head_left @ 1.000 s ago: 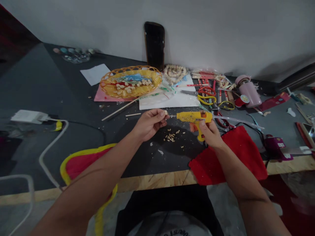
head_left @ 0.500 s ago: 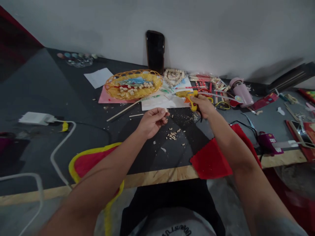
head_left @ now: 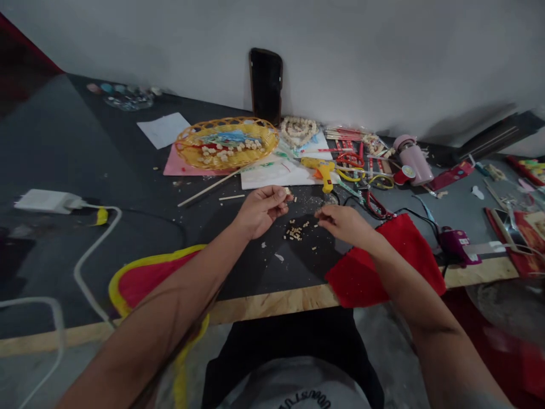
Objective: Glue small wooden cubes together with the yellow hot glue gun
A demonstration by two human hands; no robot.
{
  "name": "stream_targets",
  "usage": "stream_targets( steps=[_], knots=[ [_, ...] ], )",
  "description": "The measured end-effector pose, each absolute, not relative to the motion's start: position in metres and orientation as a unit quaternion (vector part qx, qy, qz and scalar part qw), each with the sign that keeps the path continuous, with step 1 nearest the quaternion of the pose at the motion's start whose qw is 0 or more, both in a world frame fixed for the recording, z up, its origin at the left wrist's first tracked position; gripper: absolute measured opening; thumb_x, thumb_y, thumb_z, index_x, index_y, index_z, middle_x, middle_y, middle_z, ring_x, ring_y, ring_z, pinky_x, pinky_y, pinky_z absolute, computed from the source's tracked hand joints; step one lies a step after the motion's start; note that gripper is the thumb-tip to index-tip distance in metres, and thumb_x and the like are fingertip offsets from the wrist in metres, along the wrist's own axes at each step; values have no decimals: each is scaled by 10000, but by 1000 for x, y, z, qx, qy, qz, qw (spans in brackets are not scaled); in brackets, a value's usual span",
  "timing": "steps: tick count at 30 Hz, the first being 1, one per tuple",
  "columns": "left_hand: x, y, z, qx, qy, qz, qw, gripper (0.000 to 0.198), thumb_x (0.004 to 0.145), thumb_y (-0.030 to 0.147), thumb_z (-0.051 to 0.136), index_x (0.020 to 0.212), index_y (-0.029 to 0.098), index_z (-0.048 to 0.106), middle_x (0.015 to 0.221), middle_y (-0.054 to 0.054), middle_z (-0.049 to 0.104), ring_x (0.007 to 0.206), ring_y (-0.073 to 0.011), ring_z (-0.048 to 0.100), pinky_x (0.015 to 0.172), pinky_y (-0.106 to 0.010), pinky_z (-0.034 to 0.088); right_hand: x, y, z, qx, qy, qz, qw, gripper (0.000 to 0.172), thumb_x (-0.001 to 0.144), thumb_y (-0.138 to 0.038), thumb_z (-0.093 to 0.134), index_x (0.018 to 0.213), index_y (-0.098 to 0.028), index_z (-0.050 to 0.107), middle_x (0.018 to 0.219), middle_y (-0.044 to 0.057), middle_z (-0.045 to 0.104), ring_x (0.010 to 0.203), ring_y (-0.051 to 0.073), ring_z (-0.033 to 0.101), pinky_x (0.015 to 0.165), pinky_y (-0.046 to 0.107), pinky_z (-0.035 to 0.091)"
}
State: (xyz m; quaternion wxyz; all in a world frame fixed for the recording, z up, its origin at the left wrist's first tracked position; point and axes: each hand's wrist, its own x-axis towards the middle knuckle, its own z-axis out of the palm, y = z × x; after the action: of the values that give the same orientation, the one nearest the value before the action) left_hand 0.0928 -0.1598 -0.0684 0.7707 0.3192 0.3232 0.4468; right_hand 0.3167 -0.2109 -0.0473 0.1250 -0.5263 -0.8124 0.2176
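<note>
My left hand (head_left: 264, 211) is closed in a pinch around a small pale wooden piece (head_left: 288, 191), which shows at the thumb and fingertips. To the right, my right hand (head_left: 346, 224) hovers low over the table with its fingers drawn together; whatever they pinch, if anything, is hidden. Just left of those fingertips lies a pile of short cut stick pieces (head_left: 296, 230). A yellow glue gun (head_left: 320, 168) rests beyond my right hand, nozzle toward the left, at the white paper's (head_left: 264, 178) edge.
A yellow woven basket (head_left: 185, 149) with small wooden clusters stands behind. A phone (head_left: 266, 82) leans on the wall. Scissors (head_left: 380, 182), a pink bottle (head_left: 415, 162) and red cloth (head_left: 394, 261) lie rightward. A white charger (head_left: 49, 200) and its cable are left.
My right hand has let go of the glue gun and moved down toward the pile of stick pieces. The left hand keeps its pinch in about the same place.
</note>
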Motion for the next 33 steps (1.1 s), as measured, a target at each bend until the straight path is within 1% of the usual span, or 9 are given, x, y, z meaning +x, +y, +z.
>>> stream_targets(
  steps=[4, 7, 9, 12, 13, 15, 22, 28, 33],
  knots=[
    [92, -160, -69, 332, 320, 436, 773, 256, 602, 278, 837, 688, 123, 652, 708, -26, 665, 536, -42, 504, 563, -189, 442, 310, -216, -57, -531, -823, 187, 74, 72, 852, -127, 579, 873, -161, 639, 893, 60, 664, 822, 164, 614, 724, 262, 441],
    [92, -161, -71, 346, 319, 418, 777, 261, 600, 291, 841, 705, 126, 668, 710, -24, 673, 528, -45, 518, 545, -183, 435, 305, -215, -55, -528, -824, 179, 105, 81, 862, -121, 564, 844, -165, 630, 871, 58, 658, 825, 164, 610, 736, 267, 446],
    [92, -162, -72, 353, 318, 404, 782, 265, 596, 294, 845, 709, 128, 673, 705, -22, 676, 532, -52, 533, 539, -180, 435, 297, -215, -49, -525, -808, 179, 200, 81, 880, -148, 554, 844, -175, 622, 870, 50, 657, 838, 159, 608, 756, 271, 457],
    [94, -164, -72, 356, 309, 382, 795, 263, 595, 296, 848, 707, 130, 677, 696, -23, 677, 573, -71, 563, 555, -184, 448, 280, -217, -42, -522, -737, 177, 390, 80, 894, -194, 552, 844, -193, 614, 865, 29, 656, 838, 146, 607, 752, 266, 474],
    [94, -165, -71, 357, 305, 375, 799, 263, 595, 297, 849, 706, 131, 678, 695, -23, 677, 583, -74, 567, 560, -186, 451, 275, -217, -42, -518, -716, 178, 433, 77, 893, -206, 556, 843, -197, 614, 859, 25, 654, 823, 142, 607, 740, 266, 478],
    [95, -167, -69, 362, 304, 364, 803, 264, 596, 302, 849, 703, 129, 680, 684, -18, 670, 579, -73, 562, 560, -188, 449, 268, -219, -45, -502, -698, 187, 475, 76, 888, -228, 568, 834, -204, 616, 837, 18, 652, 798, 141, 608, 725, 272, 486],
    [95, -170, -69, 367, 309, 338, 810, 276, 587, 298, 854, 703, 119, 678, 657, -11, 655, 557, -65, 552, 572, -196, 453, 265, -222, -58, -475, -702, 189, 496, 67, 882, -255, 586, 837, -227, 628, 823, 24, 653, 792, 154, 611, 731, 310, 502],
    [96, -172, -69, 376, 305, 325, 812, 298, 558, 311, 867, 699, 121, 687, 608, 0, 637, 526, -64, 540, 537, -190, 427, 263, -222, -57, -464, -722, 169, 484, 76, 877, -214, 586, 803, -220, 602, 808, 24, 644, 797, 149, 611, 717, 292, 502],
    [96, -172, -68, 386, 312, 322, 806, 320, 542, 326, 874, 689, 114, 684, 596, 5, 630, 524, -56, 537, 553, -184, 427, 263, -221, -58, -454, -730, 161, 485, 83, 879, -201, 580, 799, -218, 594, 792, 19, 637, 801, 147, 610, 715, 285, 503]
  ],
)
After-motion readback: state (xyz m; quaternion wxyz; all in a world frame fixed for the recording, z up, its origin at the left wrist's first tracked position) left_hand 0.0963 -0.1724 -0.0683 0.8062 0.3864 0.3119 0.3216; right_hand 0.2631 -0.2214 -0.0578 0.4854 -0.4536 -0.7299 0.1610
